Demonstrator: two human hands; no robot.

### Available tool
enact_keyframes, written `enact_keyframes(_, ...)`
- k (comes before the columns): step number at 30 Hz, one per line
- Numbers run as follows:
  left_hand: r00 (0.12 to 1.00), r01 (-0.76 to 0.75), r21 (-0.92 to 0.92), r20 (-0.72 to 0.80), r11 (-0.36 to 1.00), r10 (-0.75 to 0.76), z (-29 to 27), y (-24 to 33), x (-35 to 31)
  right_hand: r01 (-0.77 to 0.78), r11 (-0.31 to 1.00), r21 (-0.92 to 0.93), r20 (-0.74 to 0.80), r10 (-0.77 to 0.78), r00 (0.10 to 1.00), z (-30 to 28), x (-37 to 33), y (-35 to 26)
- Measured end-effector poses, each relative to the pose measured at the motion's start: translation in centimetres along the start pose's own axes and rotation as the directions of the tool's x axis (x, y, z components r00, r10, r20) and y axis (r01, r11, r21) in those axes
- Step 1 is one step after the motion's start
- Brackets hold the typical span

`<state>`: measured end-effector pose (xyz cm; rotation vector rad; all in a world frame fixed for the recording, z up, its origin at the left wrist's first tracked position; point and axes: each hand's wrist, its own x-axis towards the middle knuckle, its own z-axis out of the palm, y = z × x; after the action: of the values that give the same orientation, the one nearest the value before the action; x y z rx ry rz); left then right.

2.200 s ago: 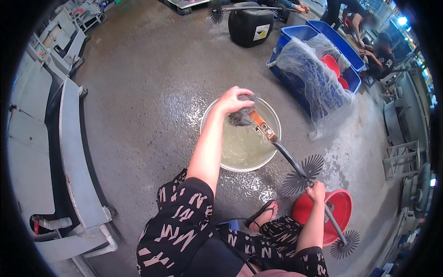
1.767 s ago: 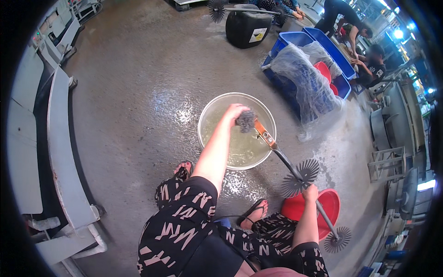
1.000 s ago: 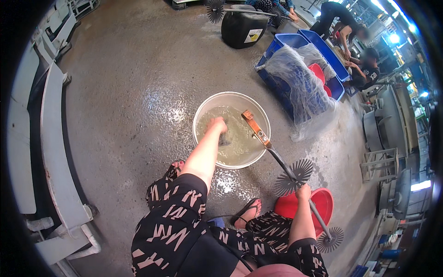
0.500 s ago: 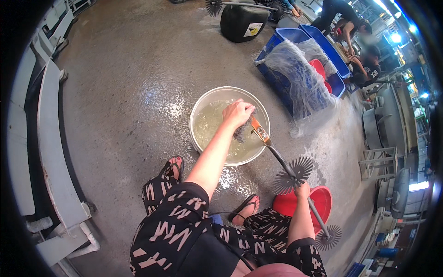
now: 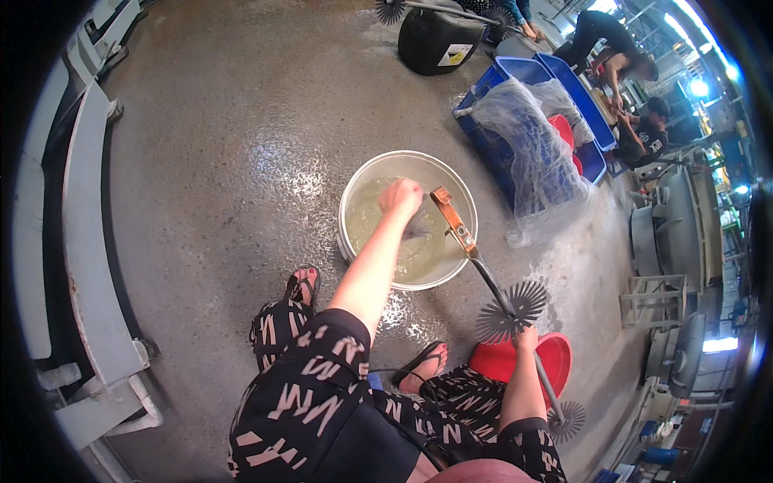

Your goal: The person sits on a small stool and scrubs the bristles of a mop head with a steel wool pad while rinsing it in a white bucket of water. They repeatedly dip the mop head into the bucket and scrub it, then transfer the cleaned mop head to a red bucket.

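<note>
Well, left fingers (image 5: 414,191) hold a blurred pad (image 5: 416,230), right fingers (image 5: 525,333) a rod (image 5: 489,280); a white-yellow label (image 5: 456,55) marks the black drum (image 5: 422,47).

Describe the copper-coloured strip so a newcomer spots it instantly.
Find the round, pale bucket. A grey rod in the right hand reaches over its right rim. The strip forms the rod's bucket end, copper-coloured, unlike the dark finned discs.
</note>
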<state>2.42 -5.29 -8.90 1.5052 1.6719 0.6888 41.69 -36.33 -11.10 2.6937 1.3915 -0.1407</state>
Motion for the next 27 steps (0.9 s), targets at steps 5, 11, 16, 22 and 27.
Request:
enact_keyframes(5, 0.978, 0.179, -0.108, -0.092, 0.978, -0.189, 0.0, 0.2, 0.4, 0.022, 0.998, -0.052, -0.032, -0.024, 0.999, 1.5, -0.3, 2.5)
enact_keyframes(11, 0.872, 0.135, 0.389, 0.39, 0.911, -0.296, 6.8, -5.6, 0.3, 0.02, 0.995, -0.102, 0.004, -0.02, 1.0, -0.1, 0.3, 1.0)
enact_keyframes(16, 0.802, 0.005, 0.402, 0.546, 0.916, -0.243, 5.6, -6.0, 2.3, -0.038, 0.991, -0.127, 0.077, 0.048, 0.996, -1.8, 0.1, -1.3)
enact_keyframes(22, 0.868, -0.124, -0.303, 0.428, 0.945, 0.251, -1.9, -0.2, -3.4, -0.097, 0.992, -0.082, 0.04, 0.1, 0.994, -3.3, -1.2, -3.1)
enact_keyframes(27, 0.975, -0.22, -0.19, -0.082, 0.957, 0.208, 2.1, 3.1, -4.8, -0.096, 0.991, -0.094, 0.05, 0.101, 0.994, -4.0, -1.0, -3.7)
